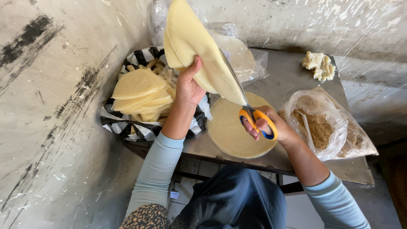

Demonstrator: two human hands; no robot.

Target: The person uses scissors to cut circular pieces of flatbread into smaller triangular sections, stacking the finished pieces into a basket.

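A: How far along is the cutting?

B: Partway. The left hand (187, 87) pinches a folded stack of wrappers (193, 46) up in the air; the right hand (267, 125), fingers closed through the scissors (250, 111), cuts it.

A: And the rest?

B: Cut pieces (140, 91) fill the striped bag (127, 127); a round stack (233, 131) waits uncut on the table (288, 76).

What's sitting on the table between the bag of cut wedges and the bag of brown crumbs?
In the head view, a round stack of pale wrapper sheets lies between the striped bag and the clear crumb bag, with the right hand and scissors above it.
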